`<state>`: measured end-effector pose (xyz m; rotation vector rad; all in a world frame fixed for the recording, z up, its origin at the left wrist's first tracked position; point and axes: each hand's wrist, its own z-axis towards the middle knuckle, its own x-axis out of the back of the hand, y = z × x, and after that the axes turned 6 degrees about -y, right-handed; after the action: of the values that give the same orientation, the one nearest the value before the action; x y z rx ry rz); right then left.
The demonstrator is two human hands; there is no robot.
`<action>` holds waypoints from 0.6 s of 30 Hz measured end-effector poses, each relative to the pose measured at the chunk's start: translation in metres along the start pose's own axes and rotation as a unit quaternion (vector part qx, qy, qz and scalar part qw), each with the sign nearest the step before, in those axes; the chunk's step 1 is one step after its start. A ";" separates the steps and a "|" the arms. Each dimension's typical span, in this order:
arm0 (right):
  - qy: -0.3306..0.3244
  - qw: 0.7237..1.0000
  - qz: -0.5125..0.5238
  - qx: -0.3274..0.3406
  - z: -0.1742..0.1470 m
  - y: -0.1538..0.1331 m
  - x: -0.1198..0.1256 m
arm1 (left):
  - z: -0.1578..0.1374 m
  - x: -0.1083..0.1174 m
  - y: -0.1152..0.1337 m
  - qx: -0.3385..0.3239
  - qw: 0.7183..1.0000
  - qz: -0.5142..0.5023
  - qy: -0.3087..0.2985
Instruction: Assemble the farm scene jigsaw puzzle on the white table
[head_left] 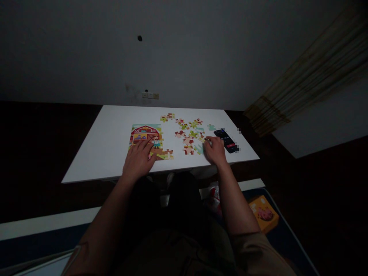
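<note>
A partly joined jigsaw puzzle [146, 129] with a red barn picture lies on the left half of the white table. My left hand [140, 157] rests on its lower part, palm down with the fingers out, hiding some of the picture. To the right, several loose puzzle pieces [188, 141] are scattered in a cluster. At that cluster's right edge my right hand [215, 150] is closed, its fingertips pinching what looks like a puzzle piece, mostly hidden by the fingers. A light-green piece [198, 148] lies just left of this hand.
A phone [225, 140] with a lit screen lies right of my right hand. The white table [92, 153] stands before a grey wall with a socket strip [150, 95]. A yellow box [263, 214] sits low on the right, and a curtain [276, 103] hangs at the far right.
</note>
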<state>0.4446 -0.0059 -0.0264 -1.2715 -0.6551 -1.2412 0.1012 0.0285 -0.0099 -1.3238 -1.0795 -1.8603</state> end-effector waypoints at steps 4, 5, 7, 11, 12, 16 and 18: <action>-0.034 0.998 -0.029 -0.050 0.022 0.007 -0.006 | 0.000 0.000 0.000 -0.001 1.000 -0.007 0.001; -0.043 0.997 -0.026 -0.055 0.025 0.009 -0.007 | 0.000 0.001 0.000 -0.004 1.000 -0.009 0.001; -0.048 0.997 -0.009 -0.051 0.029 0.013 -0.007 | 0.000 0.001 -0.001 -0.007 1.000 -0.009 0.004; -0.006 0.995 0.093 -0.034 0.022 0.007 0.001 | -0.002 0.000 -0.001 -0.001 1.000 -0.006 0.008; 0.007 0.989 0.143 -0.026 0.017 0.001 0.004 | -0.002 0.000 -0.001 0.002 1.000 -0.005 0.007; -0.060 0.939 0.337 0.038 -0.008 -0.035 0.005 | -0.004 -0.002 -0.003 0.010 1.000 0.001 0.000; -0.131 0.926 0.348 0.068 -0.020 -0.057 0.000 | -0.005 -0.003 -0.004 0.010 1.000 0.001 -0.002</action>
<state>0.3872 -0.0152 -0.0120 -1.3937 -0.4051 -0.4382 0.0963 0.0264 -0.0142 -1.3185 -1.0960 -1.8422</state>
